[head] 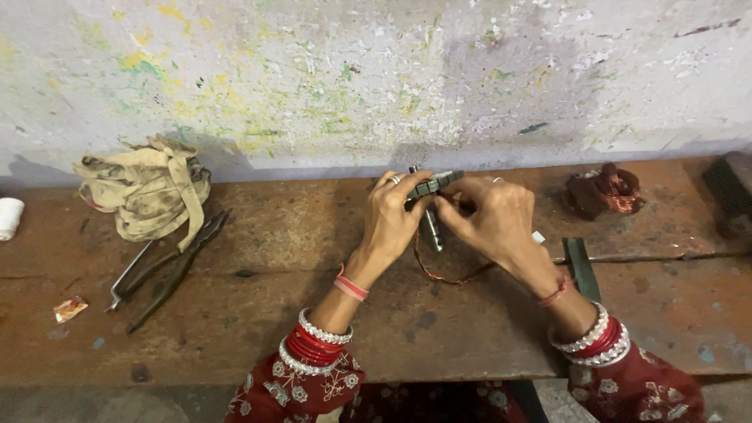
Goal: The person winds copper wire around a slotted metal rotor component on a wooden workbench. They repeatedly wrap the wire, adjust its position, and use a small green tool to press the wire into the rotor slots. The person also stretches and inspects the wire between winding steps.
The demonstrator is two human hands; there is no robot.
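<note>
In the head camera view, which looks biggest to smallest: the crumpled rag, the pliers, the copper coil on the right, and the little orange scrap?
1. Crumpled rag
2. Pliers, longer than the rag but much thinner
3. Copper coil
4. Orange scrap

All lie on the bench at a similar distance, so the order seems fair.

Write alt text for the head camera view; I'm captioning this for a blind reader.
Two hands, left hand and right hand, hold a small metal part with a loop of copper wire above a worn bench. Pliers and a crumpled rag lie to the left, a copper coil to the right.
</note>
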